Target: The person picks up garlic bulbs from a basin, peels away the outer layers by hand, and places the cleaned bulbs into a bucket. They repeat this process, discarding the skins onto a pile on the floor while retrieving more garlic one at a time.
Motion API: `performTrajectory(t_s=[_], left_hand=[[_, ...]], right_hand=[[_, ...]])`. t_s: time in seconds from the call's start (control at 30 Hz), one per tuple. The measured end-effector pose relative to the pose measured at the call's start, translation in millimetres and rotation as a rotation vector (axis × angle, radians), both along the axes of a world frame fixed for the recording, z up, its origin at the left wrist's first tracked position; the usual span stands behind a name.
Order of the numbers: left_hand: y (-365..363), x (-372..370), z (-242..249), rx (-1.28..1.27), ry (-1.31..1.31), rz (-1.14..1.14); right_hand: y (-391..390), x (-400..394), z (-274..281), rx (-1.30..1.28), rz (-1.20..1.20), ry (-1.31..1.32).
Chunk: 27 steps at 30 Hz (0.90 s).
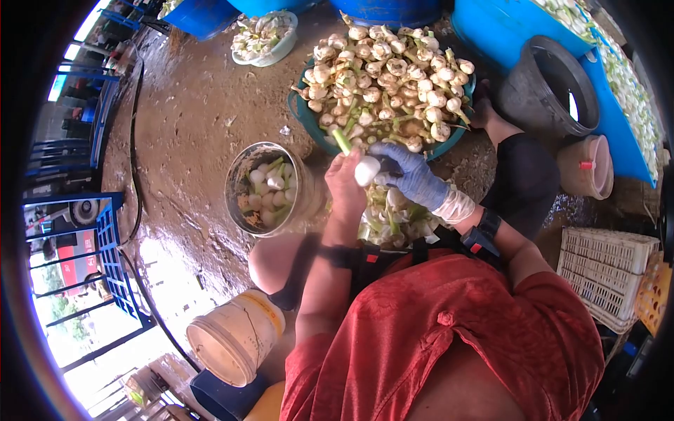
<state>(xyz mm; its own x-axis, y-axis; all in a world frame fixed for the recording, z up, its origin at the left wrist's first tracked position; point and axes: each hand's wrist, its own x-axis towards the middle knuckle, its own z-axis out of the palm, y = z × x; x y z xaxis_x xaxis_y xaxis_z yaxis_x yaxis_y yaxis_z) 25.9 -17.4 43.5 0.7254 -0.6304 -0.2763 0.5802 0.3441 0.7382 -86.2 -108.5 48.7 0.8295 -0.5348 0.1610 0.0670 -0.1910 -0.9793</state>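
Note:
My left hand (pixel 346 184) is bare and closed round the green stem of a white garlic bulb (pixel 366 170). Its cut stalk sticks up beyond the fingers. My right hand (pixel 413 177), in a blue-grey glove with a pale cuff, curls its thumb and fingers at the bulb's right side. Beyond both hands, a wide green tub (pixel 303 121) is heaped with unpeeled, soil-stained garlic. To the left stands a metal pot (pixel 231 184) holding peeled white bulbs with green stems. Below my hands lies a pile of garlic skins (pixel 394 214), partly hidden by the gloved hand.
A white basin (pixel 284 48) of peelings stands at the far left. Right of the tub are a grey bucket (pixel 544 88), a pinkish pail (pixel 588 167) and blue bins (pixel 491 31). A lidded bucket (pixel 235 337) lies lower left, a white crate (pixel 605 274) at right. The ground is wet mud.

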Motion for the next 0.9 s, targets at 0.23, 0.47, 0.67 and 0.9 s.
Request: performTrajectory(t_s=[0.23, 0.47, 0.67, 0.9], left_hand=[[7, 8, -9, -0.073, 0.045, -0.066], [5, 6, -14, -0.102, 0.150, -0.149], [13, 10, -26, -0.014, 0.025, -0.203], [7, 10, -18, 0.050, 0.120, -0.051]], right_hand=[[2, 3, 25, -0.257, -0.019, -0.084], [-3, 7, 21, -0.443, 0.002, -0.014], [-9, 3, 15, -0.493, 0.112, -0.009], [-3, -14, 2, -0.493, -0.020, -0.034]])
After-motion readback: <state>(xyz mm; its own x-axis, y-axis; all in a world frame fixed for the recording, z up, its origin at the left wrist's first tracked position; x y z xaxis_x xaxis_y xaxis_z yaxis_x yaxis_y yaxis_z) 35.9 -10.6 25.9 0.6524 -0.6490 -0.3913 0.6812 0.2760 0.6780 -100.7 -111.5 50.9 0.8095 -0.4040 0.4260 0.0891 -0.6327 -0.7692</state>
